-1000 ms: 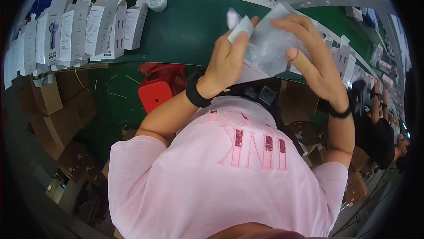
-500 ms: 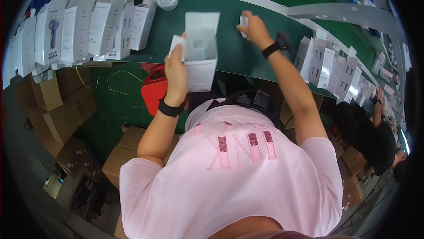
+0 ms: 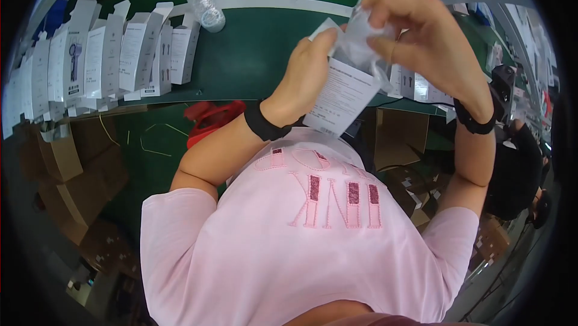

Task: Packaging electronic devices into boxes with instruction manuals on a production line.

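Observation:
My left hand (image 3: 304, 70) is closed around the side of a white printed carton (image 3: 342, 98), which tilts over the table's near edge with its top end up and to the right. Crumpled clear plastic wrap (image 3: 360, 34) sticks out of the carton's mouth. My right hand (image 3: 421, 34) grips this wrap between thumb and bent fingers. Whatever lies inside the wrap cannot be made out, and the small white thing seen earlier in my right hand is not visible.
Several open white cartons (image 3: 135, 55) stand in a row on the left of the green table (image 3: 259, 40). A bubble-wrapped cylinder (image 3: 203, 6) lies behind them. More cartons (image 3: 412, 84) stand at the right, partly hidden. Below are a red plastic object (image 3: 217, 120) and a cardboard box (image 3: 400, 136); another person (image 3: 515, 169) works far right.
The carton has moved right and tilted in my left hand. My right hand has come from the tabletop to the carton's mouth and taken hold of the plastic wrap.

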The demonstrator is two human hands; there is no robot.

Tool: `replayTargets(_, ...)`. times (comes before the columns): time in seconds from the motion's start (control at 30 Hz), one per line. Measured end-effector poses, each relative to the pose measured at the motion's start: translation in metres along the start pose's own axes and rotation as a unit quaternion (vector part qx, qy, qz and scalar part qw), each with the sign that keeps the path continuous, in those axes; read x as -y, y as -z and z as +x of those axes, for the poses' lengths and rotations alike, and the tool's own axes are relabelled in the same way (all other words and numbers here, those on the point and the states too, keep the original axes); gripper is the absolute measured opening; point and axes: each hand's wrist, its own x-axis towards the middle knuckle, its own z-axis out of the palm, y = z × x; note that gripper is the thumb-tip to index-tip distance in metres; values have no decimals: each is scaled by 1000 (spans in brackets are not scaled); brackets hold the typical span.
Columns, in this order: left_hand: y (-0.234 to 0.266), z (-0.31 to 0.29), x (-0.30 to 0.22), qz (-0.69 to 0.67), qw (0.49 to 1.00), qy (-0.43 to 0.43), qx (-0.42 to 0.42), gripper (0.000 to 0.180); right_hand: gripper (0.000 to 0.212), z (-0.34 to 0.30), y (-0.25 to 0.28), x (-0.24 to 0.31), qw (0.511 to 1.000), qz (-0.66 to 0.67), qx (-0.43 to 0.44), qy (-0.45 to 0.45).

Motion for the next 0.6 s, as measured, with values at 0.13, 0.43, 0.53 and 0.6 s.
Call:
replayTargets(0.13,-22,4,-5,-95,992,80,-16,41,10,19,21,22,957,-145,237,-85)
replayTargets(0.43,-6,-1,21,15,961,22,274,40,32,28,20,-30,746,179,601,-223)
replayTargets(0.53,16,4,24,106,969,-112,192,61,36,-1,16,-18,926,122,301,-190)
replayTargets(0.6,30,7,8,59,978,-94,176,77,56,-31,5,-2,992,-29,-82,-94)
